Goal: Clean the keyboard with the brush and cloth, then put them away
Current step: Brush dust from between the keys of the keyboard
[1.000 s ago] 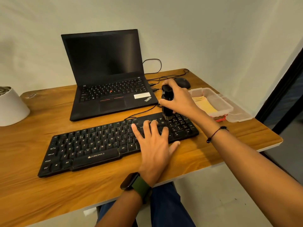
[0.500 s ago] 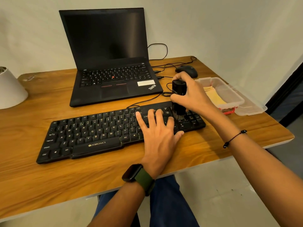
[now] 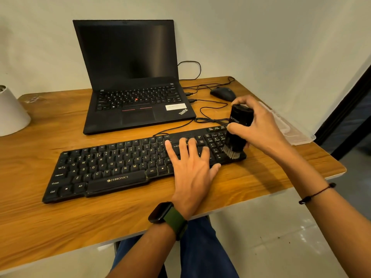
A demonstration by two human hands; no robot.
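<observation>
**Brushing the right end of the keyboard**

My right hand (image 3: 259, 125) grips the brush (image 3: 237, 127) upright, fingers and thumb curled round its black body. The bristles (image 3: 230, 153) point down and touch the keys at the near right corner of the keyboard (image 3: 112, 167), over the number pad.

My left hand (image 3: 192, 167) lies flat on the keyboard just left of the brush. Fingers are straight and slightly spread across the keys; the thumb rests off the near edge, on the desk (image 3: 60, 223). A watch (image 3: 160, 212) with a green strap sits on that wrist. A thin black band (image 3: 317, 194) sits on the right wrist.

The keyboard lies across the middle of the desk, its right end angled farther away. Behind it the laptop (image 3: 132, 87) stands open, screen dark. A mouse (image 3: 222, 93) sits far right, cables (image 3: 208, 115) running between it and the laptop. A clear box (image 3: 291, 131) shows at the right edge, mostly hidden by my right hand; I cannot tell its contents. The cloth is not visible to me. A white shade (image 3: 12, 113) sits far left.
</observation>
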